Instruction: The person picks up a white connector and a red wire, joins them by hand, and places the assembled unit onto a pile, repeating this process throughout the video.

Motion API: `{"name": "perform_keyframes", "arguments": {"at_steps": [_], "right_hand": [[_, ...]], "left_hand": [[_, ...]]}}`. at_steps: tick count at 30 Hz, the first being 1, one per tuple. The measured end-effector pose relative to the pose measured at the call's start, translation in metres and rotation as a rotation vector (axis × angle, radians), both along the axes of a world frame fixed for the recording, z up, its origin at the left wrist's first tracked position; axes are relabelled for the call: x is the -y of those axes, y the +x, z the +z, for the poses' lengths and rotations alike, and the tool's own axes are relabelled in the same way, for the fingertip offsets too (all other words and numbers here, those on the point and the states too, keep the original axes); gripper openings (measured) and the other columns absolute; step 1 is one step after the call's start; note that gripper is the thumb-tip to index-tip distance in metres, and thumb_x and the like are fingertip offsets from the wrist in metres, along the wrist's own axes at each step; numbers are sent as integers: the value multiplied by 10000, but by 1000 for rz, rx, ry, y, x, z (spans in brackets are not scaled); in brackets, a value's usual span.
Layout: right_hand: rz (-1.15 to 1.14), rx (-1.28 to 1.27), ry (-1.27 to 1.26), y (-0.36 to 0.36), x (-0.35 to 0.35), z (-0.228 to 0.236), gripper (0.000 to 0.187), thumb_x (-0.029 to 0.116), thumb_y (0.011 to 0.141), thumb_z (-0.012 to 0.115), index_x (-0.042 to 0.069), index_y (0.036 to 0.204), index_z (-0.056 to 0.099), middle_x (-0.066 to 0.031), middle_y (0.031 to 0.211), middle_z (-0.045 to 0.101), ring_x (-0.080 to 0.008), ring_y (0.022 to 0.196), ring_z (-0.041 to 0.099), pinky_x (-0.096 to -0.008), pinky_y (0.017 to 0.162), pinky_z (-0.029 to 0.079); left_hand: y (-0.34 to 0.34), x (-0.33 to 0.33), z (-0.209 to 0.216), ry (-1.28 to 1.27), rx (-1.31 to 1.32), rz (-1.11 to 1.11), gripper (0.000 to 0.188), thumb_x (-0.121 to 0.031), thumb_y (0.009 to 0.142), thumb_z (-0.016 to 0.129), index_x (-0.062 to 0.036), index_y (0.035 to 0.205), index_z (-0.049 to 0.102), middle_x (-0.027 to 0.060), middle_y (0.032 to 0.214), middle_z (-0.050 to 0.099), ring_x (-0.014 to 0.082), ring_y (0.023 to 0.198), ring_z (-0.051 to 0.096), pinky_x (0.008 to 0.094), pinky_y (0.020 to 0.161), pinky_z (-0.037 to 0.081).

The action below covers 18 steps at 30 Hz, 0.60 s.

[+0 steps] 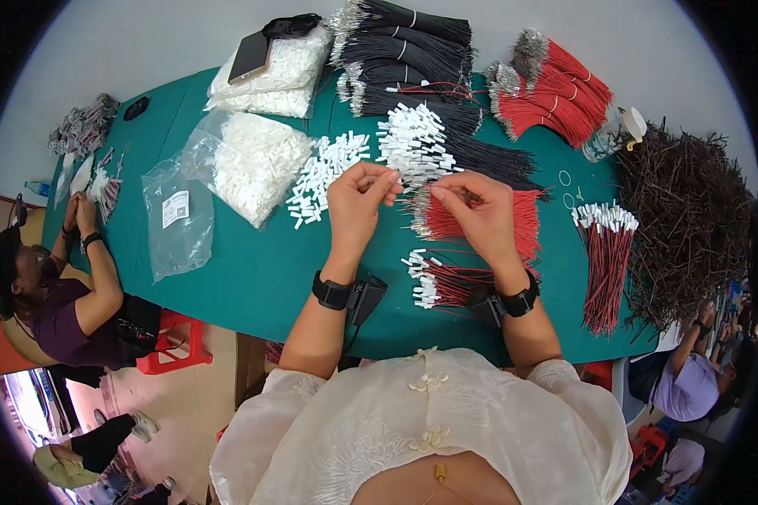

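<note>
My left hand (358, 202) is closed in a pinch beside a heap of small white plastic connector housings (324, 172); what its fingertips hold is too small to make out. Facing it, my right hand (484, 215) also pinches, above a bundle of red wires (526, 223) with metal terminals at their left ends; I cannot make out what is in it. The fingertips of both hands are a short gap apart. Just beyond them lie black wires (493, 160) with white housings (413, 135) at their left ends. Nearer me is a bunch of red and black wires (459, 282) with white housings on.
Bags of white housings (261, 164) lie at left, with a phone (249, 57) on the far one. Black bundles (413, 50) and red bundles (556, 93) lie at the back. A jar (606, 139) and a dark wire pile (682, 219) stand right. A co-worker (59, 286) sits left.
</note>
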State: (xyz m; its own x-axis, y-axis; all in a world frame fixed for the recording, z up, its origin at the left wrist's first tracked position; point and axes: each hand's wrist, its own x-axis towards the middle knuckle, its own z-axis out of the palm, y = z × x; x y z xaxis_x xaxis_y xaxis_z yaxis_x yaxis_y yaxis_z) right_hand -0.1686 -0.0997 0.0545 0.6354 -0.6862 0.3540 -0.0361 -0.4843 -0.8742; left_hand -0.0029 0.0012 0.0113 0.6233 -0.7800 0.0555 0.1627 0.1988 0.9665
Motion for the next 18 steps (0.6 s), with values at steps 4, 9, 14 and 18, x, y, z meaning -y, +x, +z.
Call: {"name": "perform_keyframes", "arguments": {"at_steps": [4, 9, 14, 18], "right_hand": [[-10, 12, -12, 1, -1, 1, 88, 28, 841, 757, 2, 925, 743, -54, 784, 703, -79, 645, 595, -228, 574, 453], [-21, 40, -46, 0, -1, 1, 81, 19, 833, 757, 4, 911, 745, -55, 782, 702, -88, 643, 602, -233, 573, 458], [-24, -36, -80, -2, -3, 8, 101, 11, 835, 763, -6, 933, 742, -54, 830, 716, -86, 713, 635, -221, 633, 484], [-50, -56, -153, -1, -8, 11, 113, 2, 819, 769, 1, 929, 744, -64, 829, 715, -114, 724, 658, -238, 629, 501]], "left_hand": [[0, -1, 2, 25, 28, 12, 152, -126, 959, 688, 25, 947, 674, 64, 769, 708, 77, 648, 626, 209, 589, 486], [1, 0, 3, 14, -53, -13, 190, -176, 970, 686, -8, 885, 657, 46, 735, 686, 64, 609, 584, 210, 570, 457], [2, -1, 1, -60, -271, -101, 215, -200, 979, 674, -42, 837, 637, 48, 725, 678, 68, 593, 567, 215, 568, 451], [0, -1, 4, -58, -314, -126, 218, -191, 979, 671, -52, 818, 624, 62, 733, 685, 75, 594, 573, 214, 570, 455]]}}
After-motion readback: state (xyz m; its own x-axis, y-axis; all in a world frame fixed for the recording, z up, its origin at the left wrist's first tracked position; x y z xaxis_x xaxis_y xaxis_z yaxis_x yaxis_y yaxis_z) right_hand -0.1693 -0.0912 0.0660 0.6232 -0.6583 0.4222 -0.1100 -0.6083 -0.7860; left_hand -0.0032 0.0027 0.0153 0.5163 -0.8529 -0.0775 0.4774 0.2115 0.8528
